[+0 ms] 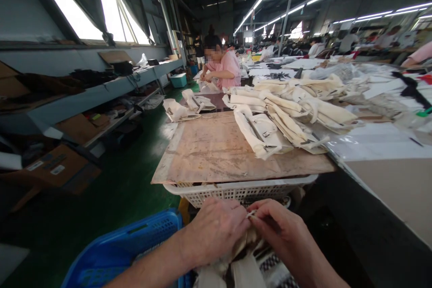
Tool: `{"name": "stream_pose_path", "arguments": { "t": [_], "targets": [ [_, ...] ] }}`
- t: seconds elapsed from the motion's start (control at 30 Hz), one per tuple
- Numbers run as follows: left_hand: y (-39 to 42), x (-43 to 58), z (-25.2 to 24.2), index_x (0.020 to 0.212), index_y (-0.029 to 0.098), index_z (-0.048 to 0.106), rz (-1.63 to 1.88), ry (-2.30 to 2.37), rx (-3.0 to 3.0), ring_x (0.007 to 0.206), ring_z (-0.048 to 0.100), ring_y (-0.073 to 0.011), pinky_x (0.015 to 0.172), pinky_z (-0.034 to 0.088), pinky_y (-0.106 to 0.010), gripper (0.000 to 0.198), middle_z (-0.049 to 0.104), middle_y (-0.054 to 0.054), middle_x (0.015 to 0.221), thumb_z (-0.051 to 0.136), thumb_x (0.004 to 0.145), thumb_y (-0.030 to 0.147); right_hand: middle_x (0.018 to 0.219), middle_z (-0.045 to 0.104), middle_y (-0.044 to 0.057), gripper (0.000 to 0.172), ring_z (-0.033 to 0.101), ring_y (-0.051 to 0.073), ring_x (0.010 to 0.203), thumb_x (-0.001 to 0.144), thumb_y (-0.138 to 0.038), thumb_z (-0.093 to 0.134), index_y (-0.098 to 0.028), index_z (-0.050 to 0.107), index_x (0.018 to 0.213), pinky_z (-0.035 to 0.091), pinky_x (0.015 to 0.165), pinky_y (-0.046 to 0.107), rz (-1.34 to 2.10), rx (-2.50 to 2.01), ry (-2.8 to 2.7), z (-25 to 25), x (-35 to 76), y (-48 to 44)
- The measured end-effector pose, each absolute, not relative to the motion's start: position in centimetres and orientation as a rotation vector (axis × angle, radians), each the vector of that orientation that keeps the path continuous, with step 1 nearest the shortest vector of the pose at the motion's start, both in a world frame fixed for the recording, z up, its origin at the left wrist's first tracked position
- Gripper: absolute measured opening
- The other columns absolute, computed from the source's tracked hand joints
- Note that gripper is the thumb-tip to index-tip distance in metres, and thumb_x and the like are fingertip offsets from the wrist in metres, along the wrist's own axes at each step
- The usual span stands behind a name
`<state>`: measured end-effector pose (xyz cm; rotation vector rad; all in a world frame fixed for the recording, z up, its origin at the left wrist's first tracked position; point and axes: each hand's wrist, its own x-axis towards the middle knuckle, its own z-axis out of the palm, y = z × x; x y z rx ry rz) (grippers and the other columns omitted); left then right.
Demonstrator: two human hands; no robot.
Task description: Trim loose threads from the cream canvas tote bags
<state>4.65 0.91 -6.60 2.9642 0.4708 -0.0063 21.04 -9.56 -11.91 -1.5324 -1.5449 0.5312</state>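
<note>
My left hand (219, 227) and my right hand (278, 227) are close together at the bottom middle, fingers pinched on the edge of a cream fabric piece (248, 272). Its lower part hangs beneath my hands, with pale flaps and a black-and-white checked patch showing. My own fingers hide much of the gripped edge. Ahead of my hands, a brown board (202, 148) bears a cream sewn piece (259, 130) on its right side, part of a pile of similar ones.
A white basket (216, 192) stands under the board's near edge. To the left are a blue basket (155, 225) and a cardboard box (57, 168). Beyond the board, a co-worker in a pink top (231, 69) handles material. A long shelf (101, 87) runs beneath the windows.
</note>
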Motion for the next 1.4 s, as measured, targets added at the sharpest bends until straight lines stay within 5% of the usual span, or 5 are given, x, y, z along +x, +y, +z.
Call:
{"name": "stream_pose_path", "arguments": {
  "t": [0.1,0.23,0.43,1.27,1.4],
  "targets": [
    [0.6,4.9,-7.5,0.078,0.018,0.059,0.058,0.466,2.955,0.064,0.059,-0.0156,0.055,0.033,-0.028,0.033,0.064,0.001,0.072,0.036,0.101,0.025,0.103,0.068,0.005,0.015,0.067,0.016,0.099,0.091,-0.015,0.052,-0.022,0.062,0.082,0.054,0.078,0.023,0.361,-1.539,-1.622,-11.8,21.6,-10.3],
    [0.4,5.0,-8.0,0.079,0.018,0.058,0.05,0.435,2.937,0.065,0.059,-0.0156,0.056,0.032,-0.028,0.034,0.064,0.001,0.073,0.035,0.102,0.027,0.1,0.068,0.007,0.016,0.069,0.015,0.092,0.088,-0.01,0.053,-0.021,0.062,0.08,0.055,0.068,0.018,0.276,-1.516,-1.655,-11.6,21.8,-10.8],
    [0.5,5.0,-8.1,0.079,0.019,0.056,0.099,0.43,2.938,0.062,0.056,-0.0147,0.055,0.028,-0.029,0.033,0.063,0.001,0.072,0.034,0.102,0.027,0.096,0.07,0.004,0.013,0.071,0.011,0.083,0.085,-0.008,0.058,-0.02,0.062,0.082,0.054,0.073,0.016,0.205,-1.417,-1.62,-11.7,21.4,-10.6],
    [1.2,5.8,-7.5,0.083,0.018,0.06,-0.126,0.446,2.934,0.069,0.062,-0.0171,0.056,0.032,-0.029,0.039,0.067,-0.001,0.078,0.029,0.104,0.032,0.088,0.068,-0.001,0.018,0.066,0.01,0.076,0.093,-0.02,0.058,-0.022,0.054,0.075,0.049,0.068,0.016,0.4,-1.446,-1.365,-13.6,21.1,-9.9],
    [1.1,6.1,-7.4,0.08,0.019,0.061,-0.084,0.496,2.914,0.068,0.062,-0.0173,0.056,0.034,-0.027,0.031,0.067,0.0,0.077,0.04,0.099,0.031,0.086,0.068,0.0,0.022,0.064,0.012,0.074,0.093,-0.027,0.057,-0.022,0.053,0.073,0.049,0.067,0.02,0.515,-1.499,-1.289,-13.4,20.8,-10.1]
  ]
}}
